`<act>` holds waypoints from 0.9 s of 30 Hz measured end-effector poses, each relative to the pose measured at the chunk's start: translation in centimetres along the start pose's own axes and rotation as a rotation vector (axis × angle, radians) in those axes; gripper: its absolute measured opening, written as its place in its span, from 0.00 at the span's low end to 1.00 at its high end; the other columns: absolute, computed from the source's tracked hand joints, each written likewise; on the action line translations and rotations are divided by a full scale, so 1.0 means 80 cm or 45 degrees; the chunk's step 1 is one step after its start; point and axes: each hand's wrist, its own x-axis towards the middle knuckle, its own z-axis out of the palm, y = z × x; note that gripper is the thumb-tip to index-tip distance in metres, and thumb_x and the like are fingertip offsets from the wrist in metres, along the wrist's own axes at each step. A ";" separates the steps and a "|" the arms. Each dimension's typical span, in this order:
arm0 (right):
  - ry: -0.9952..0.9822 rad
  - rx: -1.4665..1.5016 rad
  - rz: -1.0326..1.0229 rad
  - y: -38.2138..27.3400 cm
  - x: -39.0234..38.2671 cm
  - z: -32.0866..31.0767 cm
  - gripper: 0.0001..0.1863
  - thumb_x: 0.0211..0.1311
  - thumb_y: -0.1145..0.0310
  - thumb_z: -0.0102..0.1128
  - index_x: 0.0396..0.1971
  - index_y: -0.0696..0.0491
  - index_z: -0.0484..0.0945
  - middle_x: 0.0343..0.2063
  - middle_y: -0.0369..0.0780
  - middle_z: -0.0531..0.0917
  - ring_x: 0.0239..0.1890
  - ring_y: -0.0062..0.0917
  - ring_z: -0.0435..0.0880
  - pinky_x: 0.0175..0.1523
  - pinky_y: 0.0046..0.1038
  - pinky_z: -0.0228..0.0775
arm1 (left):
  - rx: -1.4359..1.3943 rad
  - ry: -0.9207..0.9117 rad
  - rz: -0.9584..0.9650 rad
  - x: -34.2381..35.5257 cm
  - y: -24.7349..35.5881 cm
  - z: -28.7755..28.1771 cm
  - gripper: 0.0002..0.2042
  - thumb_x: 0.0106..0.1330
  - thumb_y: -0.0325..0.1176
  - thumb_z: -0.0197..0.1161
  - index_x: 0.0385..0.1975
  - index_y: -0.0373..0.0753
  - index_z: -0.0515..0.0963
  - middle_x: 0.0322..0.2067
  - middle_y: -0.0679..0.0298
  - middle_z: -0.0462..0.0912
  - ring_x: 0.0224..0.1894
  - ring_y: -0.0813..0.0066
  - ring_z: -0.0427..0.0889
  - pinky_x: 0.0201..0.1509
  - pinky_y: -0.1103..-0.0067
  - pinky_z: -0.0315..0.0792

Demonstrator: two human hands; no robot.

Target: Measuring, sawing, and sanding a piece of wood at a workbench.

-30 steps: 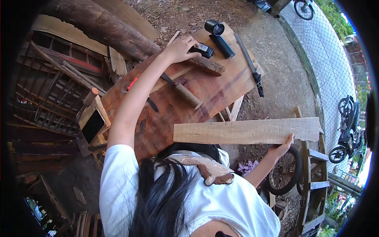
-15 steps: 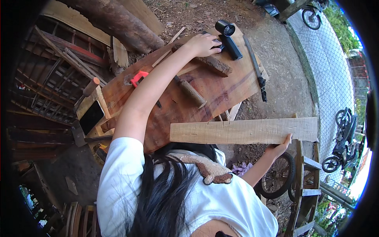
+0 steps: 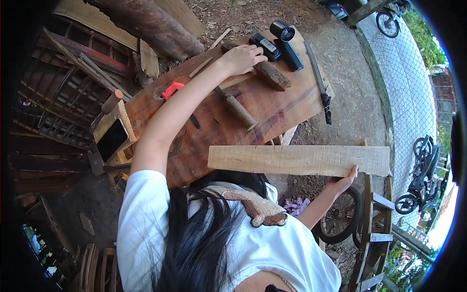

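Note:
My left hand reaches over the tilted reddish-brown wooden board that serves as a work surface. Its fingers are bent and slightly apart above a rough dark wooden block; whether they press on it I cannot tell. Just beyond the fingertips lies a black device with a grey panel, beside a black handheld blower. My right hand grips a long pale plank by its lower edge near the right end, thumb against its face. A wooden-handled tool lies near my left forearm.
A red handle and a phone lie at the left. A long thin blade rests along the right edge. A wooden ladder and a wheel stand at right. A log leans at the back left.
My left hand has drawn back off the black device, which is now uncovered, and is over the wooden block. The plank stays in my right hand, almost unmoved. The view has shifted slightly.

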 end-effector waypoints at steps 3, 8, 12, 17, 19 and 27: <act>-0.035 -0.023 -0.036 0.005 0.001 0.003 0.29 0.64 0.50 0.50 0.58 0.54 0.63 0.55 0.42 0.69 0.58 0.33 0.67 0.63 0.39 0.57 | 0.003 0.201 -0.026 0.010 0.009 0.005 0.21 0.53 0.39 0.67 0.48 0.45 0.72 0.44 0.64 0.73 0.50 0.66 0.75 0.53 0.71 0.72; 0.056 0.000 -0.007 0.003 0.000 0.002 0.31 0.61 0.49 0.54 0.58 0.54 0.66 0.54 0.42 0.72 0.55 0.34 0.72 0.60 0.37 0.63 | -0.359 0.006 -0.056 -0.004 0.032 -0.052 0.25 0.50 0.46 0.69 0.47 0.46 0.73 0.45 0.63 0.72 0.50 0.64 0.74 0.54 0.69 0.69; 0.014 -0.022 0.009 0.007 0.005 -0.003 0.32 0.61 0.49 0.54 0.59 0.54 0.65 0.55 0.42 0.72 0.56 0.34 0.71 0.59 0.38 0.64 | -0.477 -0.345 0.067 -0.080 0.047 -0.068 0.28 0.42 0.51 0.73 0.42 0.46 0.76 0.42 0.63 0.74 0.49 0.64 0.75 0.51 0.70 0.69; -0.004 -0.019 0.021 0.006 0.000 0.001 0.31 0.62 0.49 0.52 0.58 0.54 0.65 0.54 0.43 0.72 0.56 0.35 0.71 0.58 0.39 0.64 | -0.425 -0.275 0.017 -0.130 0.061 -0.051 0.23 0.47 0.33 0.70 0.45 0.48 0.75 0.42 0.67 0.74 0.47 0.67 0.76 0.49 0.71 0.73; -0.014 -0.002 0.014 0.005 0.003 -0.004 0.31 0.61 0.49 0.53 0.58 0.54 0.65 0.54 0.43 0.72 0.55 0.35 0.72 0.58 0.38 0.65 | -0.329 -0.185 0.030 -0.122 0.063 -0.055 0.17 0.52 0.28 0.65 0.44 0.47 0.76 0.40 0.66 0.74 0.45 0.68 0.77 0.48 0.73 0.76; 0.024 -0.011 -0.014 -0.003 -0.011 0.008 0.32 0.63 0.49 0.51 0.59 0.57 0.63 0.55 0.44 0.70 0.58 0.35 0.69 0.63 0.38 0.57 | -0.191 0.090 0.025 -0.055 0.039 -0.036 0.17 0.55 0.25 0.59 0.45 0.52 0.77 0.37 0.66 0.73 0.42 0.69 0.78 0.46 0.74 0.76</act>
